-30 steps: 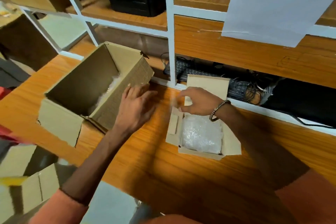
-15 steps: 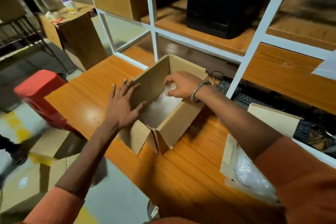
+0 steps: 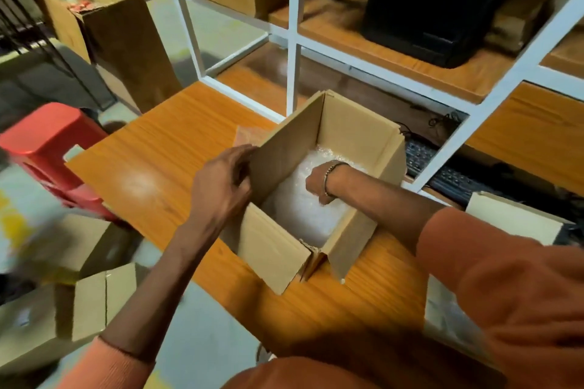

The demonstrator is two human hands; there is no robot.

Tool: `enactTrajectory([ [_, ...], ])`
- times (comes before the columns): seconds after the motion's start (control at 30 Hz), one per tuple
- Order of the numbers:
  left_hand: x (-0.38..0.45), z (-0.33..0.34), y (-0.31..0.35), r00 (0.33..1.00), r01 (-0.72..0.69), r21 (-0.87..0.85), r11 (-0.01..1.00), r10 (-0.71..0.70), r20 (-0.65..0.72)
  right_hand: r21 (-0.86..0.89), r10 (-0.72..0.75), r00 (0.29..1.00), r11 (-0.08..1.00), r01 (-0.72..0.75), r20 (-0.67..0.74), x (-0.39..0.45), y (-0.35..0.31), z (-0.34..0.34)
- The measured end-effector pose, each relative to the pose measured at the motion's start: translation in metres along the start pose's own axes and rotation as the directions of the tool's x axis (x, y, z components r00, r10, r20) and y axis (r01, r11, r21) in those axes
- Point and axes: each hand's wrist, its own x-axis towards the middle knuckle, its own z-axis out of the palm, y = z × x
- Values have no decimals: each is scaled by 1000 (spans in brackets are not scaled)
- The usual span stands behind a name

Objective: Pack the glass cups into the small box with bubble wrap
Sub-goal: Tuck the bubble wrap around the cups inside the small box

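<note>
A large open cardboard box [image 3: 357, 136] stands on the wooden table [image 3: 151, 174], with white bubble wrap [image 3: 300, 215] covering its bottom. My left hand [image 3: 221, 186] grips the top edge of the box's left wall. My right hand [image 3: 316, 183] is deep inside the box, on the bubble wrap, and its fingers are hidden. The small box [image 3: 512, 218] sits at the right edge, its flap up, mostly behind my right sleeve, with bubble wrap [image 3: 442, 309] showing in it. No bare glass cup is visible.
A white shelf frame [image 3: 294, 41] rises just behind the box, with a keyboard [image 3: 442, 177] under it and a black device [image 3: 436, 3] above. A red stool [image 3: 47, 136] and open cardboard boxes [image 3: 94, 300] stand on the floor to the left.
My view swung from the small box to the large one. My right hand went from the small box down into the large box. My left hand moved from the wall's outside to gripping its edge.
</note>
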Motion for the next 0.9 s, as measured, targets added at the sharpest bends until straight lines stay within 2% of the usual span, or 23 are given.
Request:
enactTrajectory([
  [0.07,3,3,0,1000,-25,10,1000,25,-13,2,2,998,1000,-2,62,-1,-2,4],
  [0.2,6,6,0,1000,-3,47,999,4,-12,184,10,997,983,4,-75,-8,2,2],
  [0.27,6,5,0,1000,-23,72,997,22,15,340,20,993,940,20,-115,-18,6,-6],
  [0.33,8,4,7,997,-70,90,993,69,15,528,0,991,846,73,-137,-36,11,-19],
  [0.47,16,10,49,994,-70,-14,997,70,78,753,-17,936,588,294,-352,-104,37,-41],
  [0.57,15,18,82,999,-17,-86,996,21,40,836,97,870,347,425,-483,-158,63,-34],
  [0.63,13,22,104,1000,22,-254,967,-19,14,851,186,832,168,497,-522,-187,77,-16],
  [0.67,11,24,115,998,47,-380,924,-30,49,843,225,815,68,534,-535,-200,83,-4],
  [0.73,9,30,135,983,123,-600,791,-16,181,809,317,785,-84,582,-532,-224,93,23],
  [0.77,8,34,145,975,142,-623,769,1,222,792,383,769,-137,595,-512,-235,97,38],
  [0.83,3,44,161,974,122,-553,824,7,225,747,514,739,-251,616,-436,-253,105,70],
  [0.9,-2,59,177,984,49,-459,887,36,175,665,579,740,-407,626,-342,-274,108,102],
])
